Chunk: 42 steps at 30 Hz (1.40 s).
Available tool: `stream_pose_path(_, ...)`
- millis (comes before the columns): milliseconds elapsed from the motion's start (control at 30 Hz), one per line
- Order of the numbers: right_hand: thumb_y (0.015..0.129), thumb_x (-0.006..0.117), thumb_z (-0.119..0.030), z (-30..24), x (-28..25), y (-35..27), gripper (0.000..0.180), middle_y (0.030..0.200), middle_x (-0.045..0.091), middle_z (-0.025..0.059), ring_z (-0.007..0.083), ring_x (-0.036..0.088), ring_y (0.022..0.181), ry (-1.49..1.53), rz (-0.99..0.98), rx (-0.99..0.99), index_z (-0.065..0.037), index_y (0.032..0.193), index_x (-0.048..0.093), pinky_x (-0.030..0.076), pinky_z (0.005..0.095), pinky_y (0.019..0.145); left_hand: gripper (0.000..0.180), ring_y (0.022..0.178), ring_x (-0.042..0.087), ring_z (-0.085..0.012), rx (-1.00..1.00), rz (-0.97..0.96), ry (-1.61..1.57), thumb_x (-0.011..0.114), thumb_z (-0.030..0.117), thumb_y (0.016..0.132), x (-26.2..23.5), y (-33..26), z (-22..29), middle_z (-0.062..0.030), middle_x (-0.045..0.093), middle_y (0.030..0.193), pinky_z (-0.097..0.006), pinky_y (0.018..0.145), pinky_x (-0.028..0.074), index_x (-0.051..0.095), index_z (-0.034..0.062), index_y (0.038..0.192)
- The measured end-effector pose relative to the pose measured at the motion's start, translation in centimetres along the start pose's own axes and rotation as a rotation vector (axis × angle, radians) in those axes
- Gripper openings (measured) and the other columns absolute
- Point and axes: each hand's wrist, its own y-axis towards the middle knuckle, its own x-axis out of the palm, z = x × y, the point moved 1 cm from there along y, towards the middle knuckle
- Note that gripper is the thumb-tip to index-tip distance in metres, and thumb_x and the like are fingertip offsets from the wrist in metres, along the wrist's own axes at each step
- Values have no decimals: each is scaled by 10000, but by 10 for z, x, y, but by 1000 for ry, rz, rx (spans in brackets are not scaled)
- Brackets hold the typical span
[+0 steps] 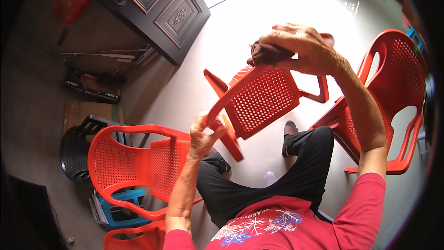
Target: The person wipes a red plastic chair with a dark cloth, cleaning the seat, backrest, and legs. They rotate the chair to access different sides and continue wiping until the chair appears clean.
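Note:
A red plastic chair [261,104] with a perforated panel is tilted in front of me, above my knees. My left hand [201,139] is closed around its frame at the lower left. At the upper edge my right hand [303,48] grips a bunched dark brown cloth [270,54], which lies against the chair's rim. Parts of the rim behind the cloth and right hand are hidden.
Red chairs stand at my left [118,159] and right [400,74]. Beside the left one are a black chair [74,153] and a blue stool [125,208]. A dark carved door [178,18] stands ajar ahead, with a cardboard box [76,113] at the left.

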Motion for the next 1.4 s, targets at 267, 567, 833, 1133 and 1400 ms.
stream_pose_path(267,583,765,-169,-11,38,42,609,1136,487,85,281,420,1140,-53,239,116,-248,1145,544,352,478,959,57,528,460,-90,176,275,171,612,30,854,40,-18,4,-24,509,612,-277,475,380,559,15,837)
stream_pose_path(567,585,699,-171,-102,88,40,357,1109,456,94,329,440,1056,86,730,113,-170,909,549,348,468,819,27,562,487,-70,137,352,46,616,17,842,39,-39,14,15,525,618,-239,521,402,589,15,840)
stream_pose_path(833,721,626,-207,-132,105,49,232,1067,510,22,197,494,1035,125,694,-277,-249,944,575,435,360,877,161,739,607,-152,165,602,-46,571,121,862,41,-36,47,-44,625,798,-296,677,489,601,17,981)
stream_pose_path(1133,786,509,-48,2,105,83,407,1218,495,179,300,458,1072,-104,926,439,-75,1190,537,330,428,946,135,578,553,-103,-40,398,-363,612,12,807,11,-46,35,-39,571,646,-240,557,451,583,-30,932)
stream_pose_path(1400,900,555,-258,99,221,52,330,1068,535,197,326,556,980,94,811,1283,-91,1181,505,455,432,835,226,540,513,-158,-86,463,-409,518,146,799,-25,-40,9,-81,500,575,-260,528,454,493,-19,952)
